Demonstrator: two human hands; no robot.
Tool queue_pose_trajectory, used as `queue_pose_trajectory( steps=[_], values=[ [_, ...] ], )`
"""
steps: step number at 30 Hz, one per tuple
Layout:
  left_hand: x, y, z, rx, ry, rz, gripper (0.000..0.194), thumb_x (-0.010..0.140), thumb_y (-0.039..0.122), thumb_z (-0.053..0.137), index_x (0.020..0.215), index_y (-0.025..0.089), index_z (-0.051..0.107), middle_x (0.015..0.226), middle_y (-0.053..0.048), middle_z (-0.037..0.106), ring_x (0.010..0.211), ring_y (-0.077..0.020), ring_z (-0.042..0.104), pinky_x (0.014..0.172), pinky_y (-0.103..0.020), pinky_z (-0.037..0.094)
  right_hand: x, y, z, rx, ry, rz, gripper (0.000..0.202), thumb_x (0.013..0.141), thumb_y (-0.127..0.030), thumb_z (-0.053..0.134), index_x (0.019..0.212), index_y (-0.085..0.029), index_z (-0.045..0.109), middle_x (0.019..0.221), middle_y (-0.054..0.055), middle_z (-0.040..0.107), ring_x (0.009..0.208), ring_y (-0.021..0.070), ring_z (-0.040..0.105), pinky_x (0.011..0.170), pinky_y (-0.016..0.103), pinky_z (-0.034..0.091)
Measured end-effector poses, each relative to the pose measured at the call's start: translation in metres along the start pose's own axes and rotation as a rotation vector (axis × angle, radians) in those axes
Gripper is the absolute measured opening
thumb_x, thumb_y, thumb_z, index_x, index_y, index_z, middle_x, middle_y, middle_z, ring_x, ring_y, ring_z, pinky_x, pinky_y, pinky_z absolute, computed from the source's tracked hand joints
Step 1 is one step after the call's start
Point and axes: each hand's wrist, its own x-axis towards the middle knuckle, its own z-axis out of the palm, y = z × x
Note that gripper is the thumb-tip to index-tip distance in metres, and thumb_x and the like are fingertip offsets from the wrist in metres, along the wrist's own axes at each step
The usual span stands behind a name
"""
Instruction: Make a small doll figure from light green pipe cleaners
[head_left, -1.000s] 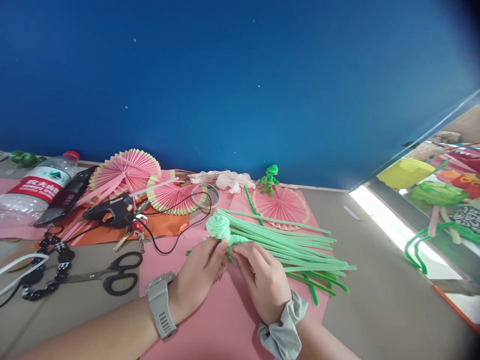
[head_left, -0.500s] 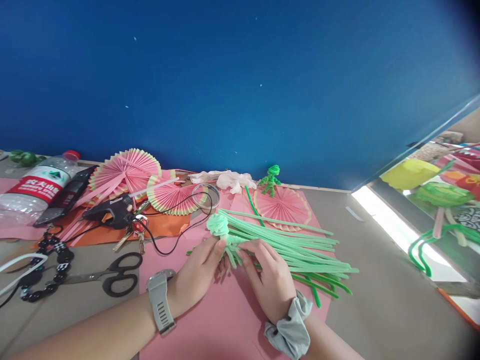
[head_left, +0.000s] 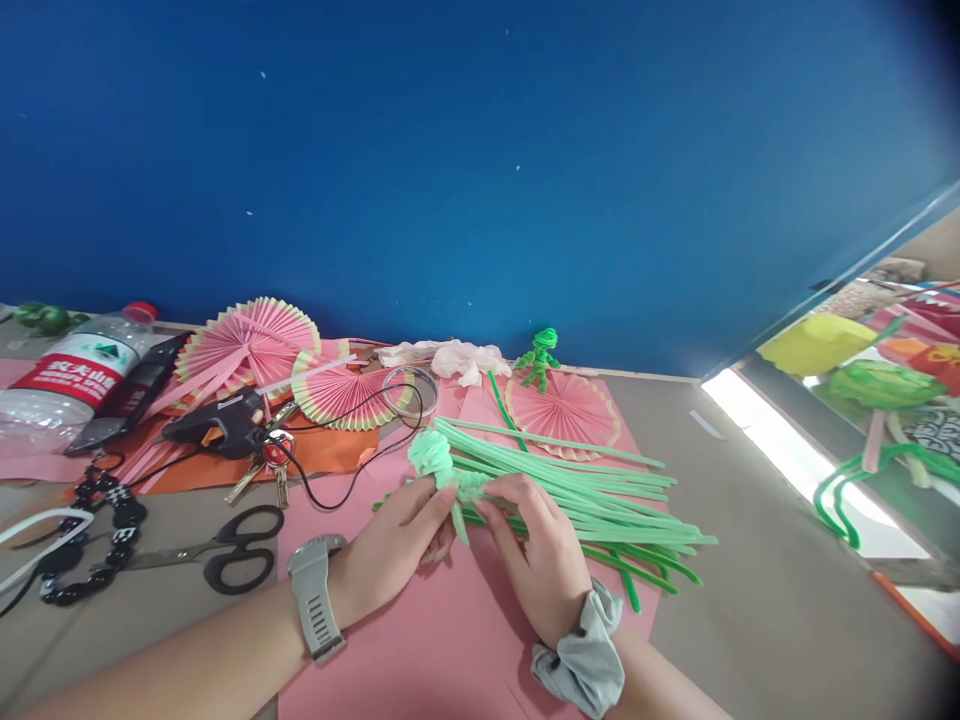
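Observation:
Between my hands is a light green pipe cleaner figure (head_left: 430, 455) with a coiled round head. My left hand (head_left: 409, 535), a grey watch on its wrist, pinches its body. My right hand (head_left: 536, 545), with a grey scrunchie at the wrist, pinches the wound limb on its right side. A short end hangs below my fingertips. Beside and behind the right hand lie many loose light green pipe cleaners (head_left: 600, 495), with a few darker ones under them. A finished-looking darker green pipe cleaner figure (head_left: 540, 358) stands at the back, by the wall.
Pink paper (head_left: 375, 650) covers the table under my hands. Scissors (head_left: 244, 548), a bead bracelet (head_left: 120, 540), keys (head_left: 279, 465) and a black glue gun (head_left: 217, 425) lie left, near a plastic bottle (head_left: 75, 375). Pink paper fans (head_left: 251, 345) lean at the blue wall (head_left: 480, 180).
The figure has tilted and shifted slightly left in my hands. My left hand has moved a little left and down, and its fingers have drawn in; the right hand keeps its pinch.

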Motion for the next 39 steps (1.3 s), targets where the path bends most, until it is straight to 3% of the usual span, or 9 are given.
queue_pose_trajectory(
  steps=[5,12,19,24,32,39],
  values=[
    [0.002,0.0,-0.003,-0.048,-0.014,-0.012,0.038,0.089,0.041,0.032,0.061,0.017,0.043,0.048,0.005,0.042,0.044,-0.0077,0.04,0.049,-0.021,0.035,-0.001,0.003,-0.002,0.021,0.0,0.062,0.008,0.085,-0.016,0.05,0.089,-0.023,0.049,0.083,0.0,0.058,0.078,0.0129,0.056,0.07,0.023,0.043],
    [-0.001,0.017,-0.005,-0.201,-0.163,0.011,0.042,0.091,0.035,0.028,0.058,0.017,0.044,0.045,0.005,0.038,0.042,-0.0078,0.033,0.05,-0.024,0.033,-0.003,0.005,-0.003,-0.038,0.036,0.023,0.006,0.085,-0.017,0.048,0.085,-0.022,0.046,0.074,-0.001,0.059,0.065,0.0118,0.058,0.06,0.021,0.044],
    [0.004,0.009,-0.003,-0.32,-0.044,-0.005,0.035,0.088,0.04,0.037,0.067,0.016,0.051,0.053,0.002,0.048,0.045,-0.008,0.039,0.044,-0.021,0.033,-0.001,-0.005,0.002,-0.147,-0.032,0.004,0.017,0.085,-0.017,0.044,0.101,-0.021,0.049,0.081,0.003,0.064,0.072,0.0163,0.062,0.062,0.025,0.047],
    [0.004,0.007,-0.002,-0.172,-0.006,0.021,0.036,0.089,0.039,0.035,0.067,0.016,0.052,0.053,0.002,0.052,0.044,-0.0086,0.044,0.045,-0.021,0.035,0.0,-0.006,0.003,-0.108,-0.057,0.053,0.018,0.084,-0.016,0.045,0.101,-0.02,0.051,0.082,0.003,0.064,0.078,0.017,0.062,0.065,0.025,0.047],
    [0.001,0.007,0.002,0.093,0.192,0.098,0.03,0.088,0.037,0.038,0.064,0.02,0.043,0.049,0.005,0.048,0.047,-0.0108,0.046,0.048,-0.021,0.037,0.0,-0.008,0.004,0.008,-0.073,0.044,0.023,0.081,-0.009,0.042,0.096,-0.021,0.054,0.087,0.003,0.063,0.082,0.0164,0.06,0.068,0.025,0.048],
    [0.002,0.007,0.002,0.133,0.207,0.121,0.033,0.088,0.037,0.037,0.06,0.019,0.042,0.05,0.005,0.045,0.048,-0.0107,0.044,0.049,-0.021,0.034,-0.001,-0.006,0.005,0.021,-0.069,0.082,0.021,0.081,-0.012,0.044,0.098,-0.021,0.052,0.088,0.003,0.061,0.083,0.0163,0.059,0.071,0.026,0.049]
  ],
)
